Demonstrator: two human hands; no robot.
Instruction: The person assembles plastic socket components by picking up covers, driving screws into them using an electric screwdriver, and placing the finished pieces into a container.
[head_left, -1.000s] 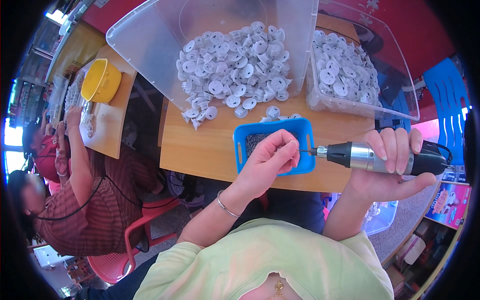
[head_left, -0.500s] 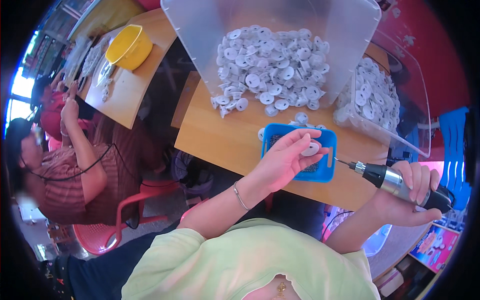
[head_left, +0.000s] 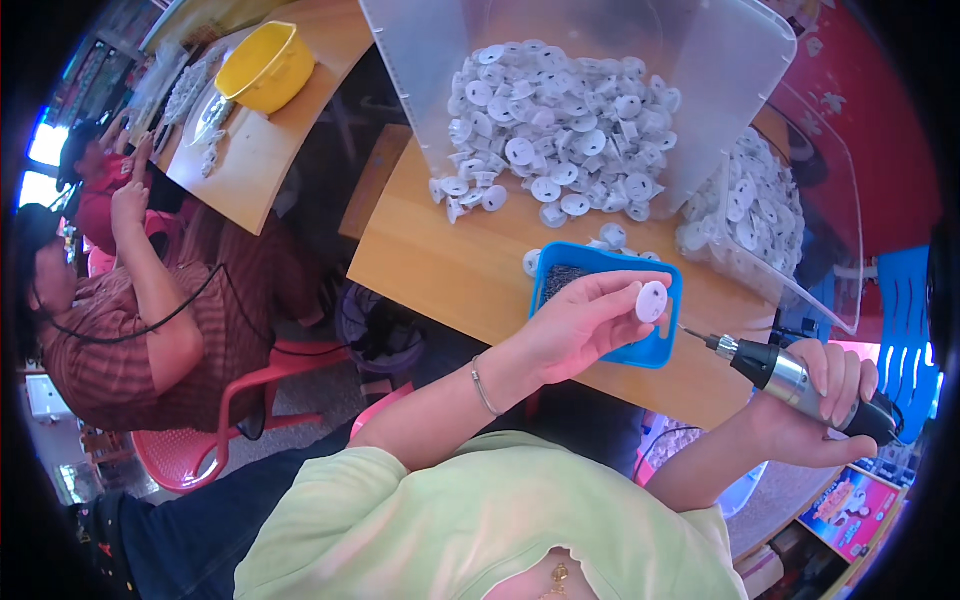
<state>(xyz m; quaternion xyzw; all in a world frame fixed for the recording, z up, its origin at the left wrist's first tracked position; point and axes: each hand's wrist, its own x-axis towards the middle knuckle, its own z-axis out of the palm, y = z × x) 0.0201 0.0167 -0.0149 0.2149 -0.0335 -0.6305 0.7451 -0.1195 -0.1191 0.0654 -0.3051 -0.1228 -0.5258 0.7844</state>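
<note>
My left hand (head_left: 590, 322) pinches a small white round plastic part (head_left: 651, 300) between thumb and fingertips, held over a blue tray (head_left: 560, 275) of small dark screws. My right hand (head_left: 825, 400) grips a silver and black electric screwdriver (head_left: 790, 377). Its thin bit points left toward the white part, a short gap away. Both hands hover above the near edge of a wooden table (head_left: 450, 265).
A clear plastic bin (head_left: 740, 60) lies tipped, spilling a heap of white round parts (head_left: 560, 130). A second clear bin (head_left: 800, 210) of them stands at right. At left, two seated people work at another table with a yellow bowl (head_left: 268, 65). Red plastic chair (head_left: 190, 440) below.
My left hand has lifted the white part out of the blue tray and turned it up. The screwdriver has drawn back to the right, away from the part. The view has shifted.
</note>
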